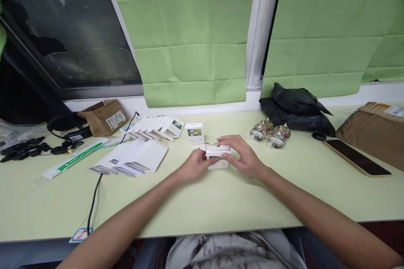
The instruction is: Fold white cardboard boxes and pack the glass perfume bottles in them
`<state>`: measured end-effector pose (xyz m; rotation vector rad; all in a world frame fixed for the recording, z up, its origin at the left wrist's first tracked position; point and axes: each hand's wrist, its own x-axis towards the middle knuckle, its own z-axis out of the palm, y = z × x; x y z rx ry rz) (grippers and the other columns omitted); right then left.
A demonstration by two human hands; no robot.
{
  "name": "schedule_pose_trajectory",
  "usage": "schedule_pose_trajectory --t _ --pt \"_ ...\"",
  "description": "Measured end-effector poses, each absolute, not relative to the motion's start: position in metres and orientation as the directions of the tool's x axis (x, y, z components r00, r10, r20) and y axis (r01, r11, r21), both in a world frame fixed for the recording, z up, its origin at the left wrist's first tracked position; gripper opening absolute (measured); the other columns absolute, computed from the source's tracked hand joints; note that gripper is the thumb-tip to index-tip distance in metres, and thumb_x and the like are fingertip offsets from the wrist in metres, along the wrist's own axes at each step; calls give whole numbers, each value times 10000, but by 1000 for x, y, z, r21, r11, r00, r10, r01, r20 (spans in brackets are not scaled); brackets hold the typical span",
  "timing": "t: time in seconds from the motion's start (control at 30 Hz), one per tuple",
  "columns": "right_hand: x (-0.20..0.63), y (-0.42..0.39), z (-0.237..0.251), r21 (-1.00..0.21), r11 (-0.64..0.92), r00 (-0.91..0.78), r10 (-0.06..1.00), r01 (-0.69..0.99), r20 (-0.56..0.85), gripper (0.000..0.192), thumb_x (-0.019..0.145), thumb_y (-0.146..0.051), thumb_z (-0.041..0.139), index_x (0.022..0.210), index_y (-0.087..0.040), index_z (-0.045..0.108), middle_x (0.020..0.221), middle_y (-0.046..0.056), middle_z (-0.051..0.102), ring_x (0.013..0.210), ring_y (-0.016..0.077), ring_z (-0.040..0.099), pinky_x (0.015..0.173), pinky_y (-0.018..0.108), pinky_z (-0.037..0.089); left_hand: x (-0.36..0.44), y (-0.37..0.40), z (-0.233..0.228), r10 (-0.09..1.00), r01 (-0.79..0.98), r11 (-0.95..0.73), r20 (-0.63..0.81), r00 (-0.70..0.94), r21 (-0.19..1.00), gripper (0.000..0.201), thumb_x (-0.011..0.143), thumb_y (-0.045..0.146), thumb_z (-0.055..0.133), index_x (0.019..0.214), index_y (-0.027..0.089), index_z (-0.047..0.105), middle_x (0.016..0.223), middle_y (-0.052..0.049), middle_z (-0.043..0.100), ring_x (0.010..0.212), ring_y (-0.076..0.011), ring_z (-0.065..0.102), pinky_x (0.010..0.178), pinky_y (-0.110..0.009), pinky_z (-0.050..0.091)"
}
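Note:
Both hands are on a small white cardboard box (217,164) at the middle of the table. My left hand (196,163) grips its left side, thumb across the front. My right hand (244,157) is curled around the right side and top, thumb on the front and fingers over the upper edge. The top of the box is partly hidden by the fingers. Just behind stands another white box (195,133) with a green picture on its front. Flattened white boxes lie to the left in two fanned groups, a nearer stack (139,157) and a farther stack (158,127).
Several clear baubles (274,134) sit right of the hands, before a black plastic bag (296,109). A phone (356,157) and a brown parcel (375,130) lie farther right. At left are an open carton (104,117), a green-labelled packet (75,157) and a black cable (94,197).

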<state>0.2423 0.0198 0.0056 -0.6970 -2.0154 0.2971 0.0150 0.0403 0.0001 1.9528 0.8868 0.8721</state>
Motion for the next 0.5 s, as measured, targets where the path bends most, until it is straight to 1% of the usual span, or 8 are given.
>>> schedule_pose_trajectory --t 0.13,0.3,0.5 --pt "242 22 6 -510 785 -367 617 352 696 283 1029 -370 614 1304 -312 644 1349 79 683 1269 290 596 1071 521 466 14 40 -1 829 292 -427 242 503 856 351 937 500 692 1085 181 696 1010 -56 705 866 -203 613 738 -301 502" --pt "243 25 4 -588 750 -360 661 303 658 311 997 -410 667 1292 -311 652 1342 77 681 1262 282 598 1076 507 472 14 39 1 834 287 -400 217 507 870 379 940 492 688 1159 183 697 967 -48 711 849 -210 629 758 -323 526" --pt "247 29 3 -622 735 -378 674 270 634 300 989 -429 673 1257 -295 683 1345 94 670 1273 286 591 1095 521 465 14 38 -1 834 277 -419 245 495 865 370 924 478 710 1153 188 692 1021 -64 724 873 -220 650 775 -337 547"
